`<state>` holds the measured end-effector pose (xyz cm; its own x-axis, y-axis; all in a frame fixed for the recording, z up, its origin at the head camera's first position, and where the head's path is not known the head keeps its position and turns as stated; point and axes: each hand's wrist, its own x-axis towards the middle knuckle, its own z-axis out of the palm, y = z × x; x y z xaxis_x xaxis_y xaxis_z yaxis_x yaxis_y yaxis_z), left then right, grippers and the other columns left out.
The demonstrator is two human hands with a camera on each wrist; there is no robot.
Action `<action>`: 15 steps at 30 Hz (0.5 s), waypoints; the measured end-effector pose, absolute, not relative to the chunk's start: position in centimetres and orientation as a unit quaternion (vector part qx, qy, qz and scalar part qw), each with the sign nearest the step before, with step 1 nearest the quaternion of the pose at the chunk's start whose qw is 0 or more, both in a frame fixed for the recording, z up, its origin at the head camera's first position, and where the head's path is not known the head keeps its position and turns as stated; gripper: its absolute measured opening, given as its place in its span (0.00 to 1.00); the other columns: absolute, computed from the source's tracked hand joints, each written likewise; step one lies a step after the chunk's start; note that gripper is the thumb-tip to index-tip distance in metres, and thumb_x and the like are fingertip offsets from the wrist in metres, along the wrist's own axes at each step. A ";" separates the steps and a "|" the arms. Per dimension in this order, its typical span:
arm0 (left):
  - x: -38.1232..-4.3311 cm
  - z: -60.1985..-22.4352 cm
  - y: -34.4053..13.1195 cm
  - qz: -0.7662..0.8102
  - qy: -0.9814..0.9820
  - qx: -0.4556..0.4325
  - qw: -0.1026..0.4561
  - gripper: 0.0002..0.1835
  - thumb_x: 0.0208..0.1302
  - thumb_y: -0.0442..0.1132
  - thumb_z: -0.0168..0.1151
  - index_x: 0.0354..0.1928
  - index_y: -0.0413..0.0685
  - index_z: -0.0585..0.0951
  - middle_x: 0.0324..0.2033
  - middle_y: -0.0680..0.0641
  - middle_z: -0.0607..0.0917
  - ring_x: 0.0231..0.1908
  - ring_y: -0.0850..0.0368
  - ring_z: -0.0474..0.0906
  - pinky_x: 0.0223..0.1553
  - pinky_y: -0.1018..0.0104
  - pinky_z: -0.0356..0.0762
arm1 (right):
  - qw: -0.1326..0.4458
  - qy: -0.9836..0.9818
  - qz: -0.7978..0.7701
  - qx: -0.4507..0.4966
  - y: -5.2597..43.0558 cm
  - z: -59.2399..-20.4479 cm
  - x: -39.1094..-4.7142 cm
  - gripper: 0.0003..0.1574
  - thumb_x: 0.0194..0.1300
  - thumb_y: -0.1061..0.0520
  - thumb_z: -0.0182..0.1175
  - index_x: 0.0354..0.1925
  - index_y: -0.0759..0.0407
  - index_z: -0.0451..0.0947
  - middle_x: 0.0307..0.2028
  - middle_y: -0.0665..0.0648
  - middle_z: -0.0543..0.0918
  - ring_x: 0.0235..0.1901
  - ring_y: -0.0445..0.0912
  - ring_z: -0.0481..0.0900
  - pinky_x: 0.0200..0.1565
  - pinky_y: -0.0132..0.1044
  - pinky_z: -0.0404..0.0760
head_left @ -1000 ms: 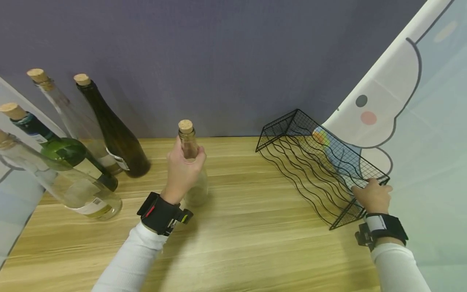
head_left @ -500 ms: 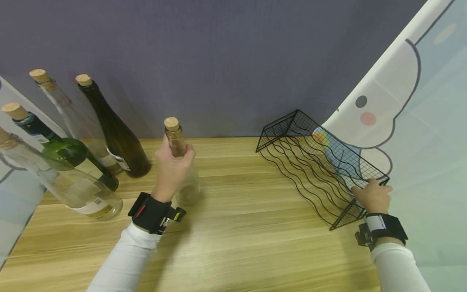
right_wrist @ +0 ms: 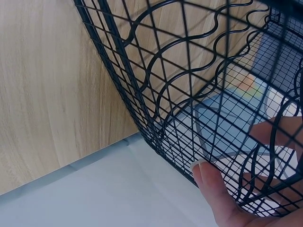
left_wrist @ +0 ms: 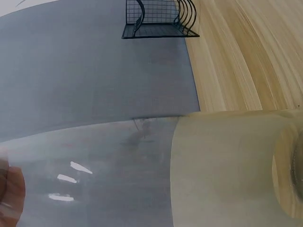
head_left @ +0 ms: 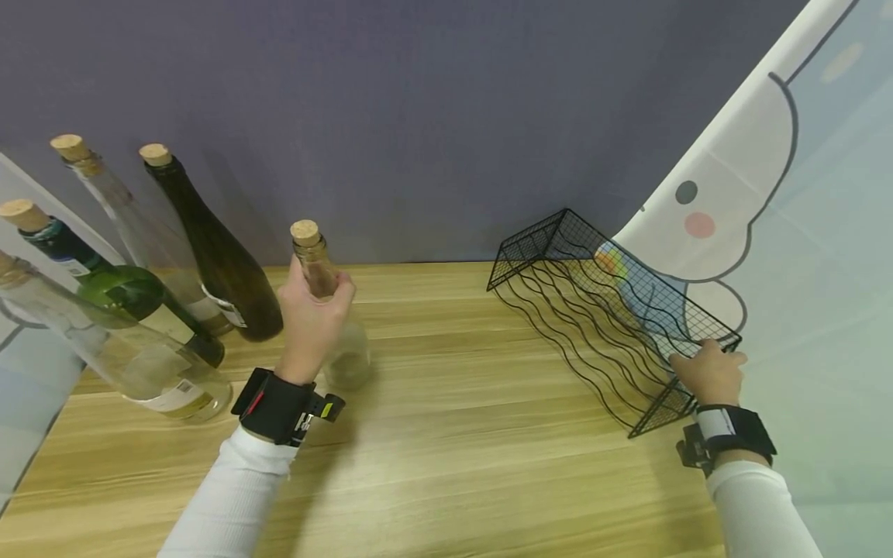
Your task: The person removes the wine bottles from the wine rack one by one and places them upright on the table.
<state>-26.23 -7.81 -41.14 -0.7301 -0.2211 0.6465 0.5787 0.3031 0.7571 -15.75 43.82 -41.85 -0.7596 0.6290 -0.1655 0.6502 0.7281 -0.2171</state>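
My left hand (head_left: 310, 329) grips a clear glass bottle (head_left: 350, 358) around the neck and shoulder, just below its cork stopper (head_left: 305, 232). The bottle leans slightly, its top toward the left. In the left wrist view the bottle's clear body (left_wrist: 118, 175) fills the lower half, with a fingertip (left_wrist: 13, 194) at the left edge. At the right, my right hand (head_left: 710, 373) holds the near right corner of a black wire wine rack (head_left: 533, 242) with wavy rails. The right wrist view shows the thumb (right_wrist: 211, 187) against the mesh and other fingers behind the wires.
Several corked bottles stand at the left: a dark one (head_left: 233, 275), a green one (head_left: 132, 294), a clear one (head_left: 132, 209) behind, and a labelled clear one (head_left: 156, 372) in front. A grey partition (head_left: 418, 132) backs the wooden table (head_left: 453, 434); a printed curtain (head_left: 823, 310) hangs at right.
My left hand has carried the bottle leftward, closer to the dark bottle. The right hand and the wire rack have stayed in place, apart from a slight view shift.
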 end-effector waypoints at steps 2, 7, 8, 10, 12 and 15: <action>-26.3 -41.2 -8.1 -0.567 -0.734 -0.121 0.353 0.09 0.55 0.25 0.58 0.38 0.30 0.73 0.20 0.43 0.79 0.21 0.72 0.69 0.27 0.78 0.67 | 0.039 0.929 -0.131 0.344 43.8 -41.8 -15.8 0.45 0.67 0.51 0.48 0.66 0.85 0.49 0.57 0.93 0.52 0.49 0.85 0.65 0.44 0.68 0.75; -26.5 -41.3 -9.1 -0.557 -0.739 -0.108 0.362 0.08 0.55 0.25 0.58 0.37 0.32 0.72 0.20 0.53 0.77 0.19 0.72 0.69 0.25 0.78 0.66 | 0.040 0.928 -0.133 0.345 43.7 -41.9 -15.8 0.45 0.66 0.51 0.49 0.65 0.84 0.49 0.57 0.93 0.52 0.50 0.85 0.65 0.44 0.68 0.75; -26.6 -41.3 -9.3 -0.558 -0.738 -0.105 0.363 0.08 0.55 0.25 0.58 0.37 0.33 0.72 0.20 0.56 0.76 0.19 0.72 0.69 0.25 0.78 0.66 | 0.040 0.928 -0.133 0.346 43.7 -41.9 -15.8 0.45 0.66 0.51 0.49 0.66 0.84 0.49 0.57 0.93 0.51 0.50 0.85 0.65 0.44 0.68 0.75; -26.6 -41.3 -9.7 -0.562 -0.736 -0.093 0.366 0.08 0.54 0.26 0.58 0.37 0.36 0.73 0.20 0.60 0.76 0.19 0.72 0.69 0.26 0.78 0.66 | 0.040 0.927 -0.134 0.347 43.7 -41.9 -15.8 0.45 0.66 0.51 0.49 0.66 0.84 0.49 0.57 0.93 0.51 0.50 0.85 0.65 0.44 0.68 0.75; -26.7 -41.2 -10.1 -0.564 -0.735 -0.084 0.367 0.08 0.55 0.26 0.59 0.37 0.40 0.74 0.21 0.62 0.76 0.20 0.72 0.69 0.26 0.77 0.66 | 0.040 0.928 -0.134 0.347 43.8 -41.9 -15.8 0.45 0.67 0.50 0.49 0.66 0.84 0.49 0.57 0.93 0.51 0.50 0.84 0.65 0.44 0.68 0.75; -26.8 -41.3 -10.8 -0.569 -0.734 -0.075 0.365 0.10 0.55 0.27 0.59 0.37 0.46 0.74 0.21 0.62 0.75 0.20 0.71 0.68 0.26 0.77 0.65 | 0.040 0.928 -0.133 0.346 43.8 -41.9 -15.8 0.45 0.67 0.50 0.49 0.66 0.84 0.49 0.57 0.93 0.51 0.49 0.84 0.65 0.43 0.68 0.76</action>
